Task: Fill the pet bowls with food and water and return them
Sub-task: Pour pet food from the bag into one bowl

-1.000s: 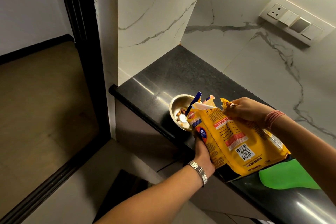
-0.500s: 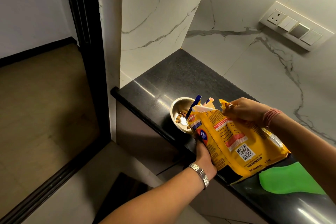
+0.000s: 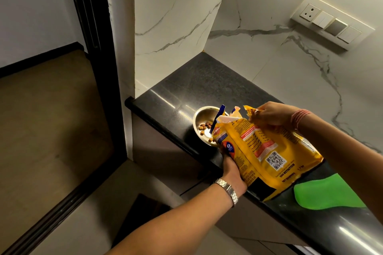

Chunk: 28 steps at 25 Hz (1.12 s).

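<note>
Both hands grip the yellow food bag (image 3: 263, 151): left hand (image 3: 233, 172) fingers curled underneath, right hand (image 3: 271, 115) pinching its torn top. The steel bowl (image 3: 204, 124) sits just beyond the fingers near the worktop (image 3: 196, 83) edge; a sudden tip could spill kibble (image 3: 205, 126) over.

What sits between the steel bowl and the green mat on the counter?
In the head view, the tilted yellow pet food bag lies between the steel bowl and the green mat.

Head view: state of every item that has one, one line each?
food bag: open at the top, tipped toward the bowl
steel bowl: upright on the counter, a few kibble pieces inside
left hand: grips the bag's lower side
right hand: pinches the bag's torn top edge
</note>
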Motion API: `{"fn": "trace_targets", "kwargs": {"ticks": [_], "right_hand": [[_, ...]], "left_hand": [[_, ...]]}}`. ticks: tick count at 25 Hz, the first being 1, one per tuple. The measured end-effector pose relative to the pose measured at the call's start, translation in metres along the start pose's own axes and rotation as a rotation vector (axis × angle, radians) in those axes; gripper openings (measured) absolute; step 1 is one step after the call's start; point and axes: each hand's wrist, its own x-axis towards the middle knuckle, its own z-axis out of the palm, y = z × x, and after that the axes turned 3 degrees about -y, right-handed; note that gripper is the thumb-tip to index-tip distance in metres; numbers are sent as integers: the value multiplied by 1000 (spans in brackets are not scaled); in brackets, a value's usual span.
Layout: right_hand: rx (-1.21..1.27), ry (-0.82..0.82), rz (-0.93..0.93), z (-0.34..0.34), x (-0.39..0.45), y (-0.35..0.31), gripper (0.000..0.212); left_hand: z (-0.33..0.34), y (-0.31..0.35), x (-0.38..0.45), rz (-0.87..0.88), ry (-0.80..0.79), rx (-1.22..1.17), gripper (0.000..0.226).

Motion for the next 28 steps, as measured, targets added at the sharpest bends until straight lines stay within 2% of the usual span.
{"fn": "trace_targets", "kwargs": {"ticks": [10, 20, 28], "right_hand": [[-77, -7, 27, -3, 4, -11, 32], [-8, -19, 21, -4, 2, -10, 37], [-54, 23, 17, -2, 2, -10, 38]], "left_hand": [[-2, -3, 6, -29, 84, 27, 80], [1, 0, 7, -21, 65, 18, 73], [4, 0, 5, -34, 60, 28, 72]]}}
